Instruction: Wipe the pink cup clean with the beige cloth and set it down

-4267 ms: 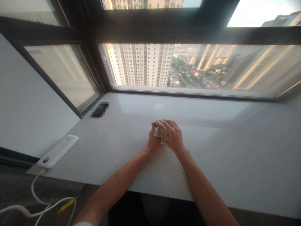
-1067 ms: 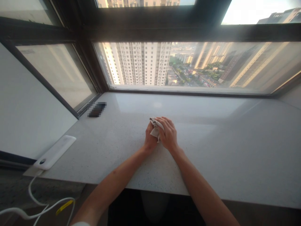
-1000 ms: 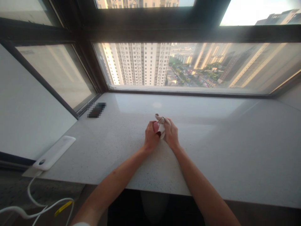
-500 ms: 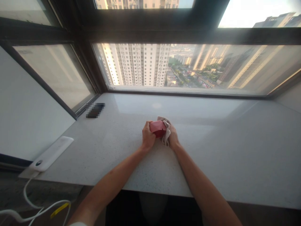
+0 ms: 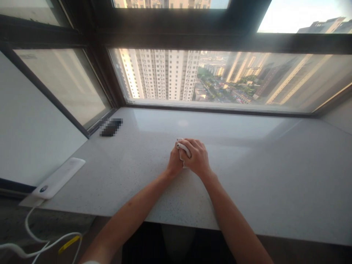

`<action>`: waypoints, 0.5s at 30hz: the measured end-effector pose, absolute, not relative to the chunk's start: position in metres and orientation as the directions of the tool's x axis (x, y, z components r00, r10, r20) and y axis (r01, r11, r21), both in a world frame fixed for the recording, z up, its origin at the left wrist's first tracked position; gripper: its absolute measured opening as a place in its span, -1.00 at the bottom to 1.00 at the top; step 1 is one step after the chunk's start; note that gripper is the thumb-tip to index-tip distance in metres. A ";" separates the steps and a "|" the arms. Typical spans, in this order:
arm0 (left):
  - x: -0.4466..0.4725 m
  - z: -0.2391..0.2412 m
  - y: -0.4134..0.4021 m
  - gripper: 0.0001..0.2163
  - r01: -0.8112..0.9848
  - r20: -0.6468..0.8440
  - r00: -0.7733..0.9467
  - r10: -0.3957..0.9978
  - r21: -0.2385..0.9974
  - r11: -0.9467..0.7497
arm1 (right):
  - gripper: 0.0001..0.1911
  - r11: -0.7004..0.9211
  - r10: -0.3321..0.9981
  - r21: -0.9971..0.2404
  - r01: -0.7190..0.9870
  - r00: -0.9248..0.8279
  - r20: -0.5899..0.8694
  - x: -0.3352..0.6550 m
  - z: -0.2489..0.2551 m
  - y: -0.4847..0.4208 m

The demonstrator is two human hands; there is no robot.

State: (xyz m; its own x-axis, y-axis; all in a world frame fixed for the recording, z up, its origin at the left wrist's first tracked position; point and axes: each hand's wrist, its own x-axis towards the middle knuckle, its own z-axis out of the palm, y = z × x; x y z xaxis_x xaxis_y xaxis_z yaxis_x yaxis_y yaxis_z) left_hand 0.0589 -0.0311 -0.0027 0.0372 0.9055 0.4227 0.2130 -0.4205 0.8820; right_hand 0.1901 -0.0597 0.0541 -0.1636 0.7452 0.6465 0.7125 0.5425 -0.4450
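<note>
Both my hands meet over the middle of a pale speckled stone sill (image 5: 143, 172). My right hand (image 5: 197, 158) is closed over a small whitish cloth (image 5: 181, 149), whose edge peeks out between the two hands. Pressed against it from the left, my left hand (image 5: 175, 164) is closed on something that the cloth and fingers hide. In the earlier pictures a small red object sat in that hand.
A white power bank (image 5: 58, 178) lies at the sill's left front corner, with a white cable (image 5: 41, 247) hanging below it. A dark blurred-out object (image 5: 110, 127) sits near the window frame at the back left. Large windows (image 5: 220, 79) stand behind the sill.
Half a second ago the red object showed in my left hand with the cloth beside it. Now my right hand and the cloth cover it again.
</note>
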 end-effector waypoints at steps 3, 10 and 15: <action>0.060 -0.001 -0.034 -0.88 0.170 0.442 0.060 0.895 0.879 -0.446 | -0.70 0.531 0.759 -0.547 0.648 -0.077 0.646 0.185 0.044 -0.054; 0.071 0.004 -0.037 -0.66 0.243 0.342 -0.034 0.939 0.914 -0.324 | -0.53 0.175 0.918 -0.983 -0.061 0.370 0.140 0.200 0.011 -0.032; 0.064 0.002 -0.039 -0.81 0.155 0.406 0.015 0.914 0.902 -0.403 | -0.65 0.533 0.777 -0.744 0.402 0.115 0.619 0.189 0.033 -0.057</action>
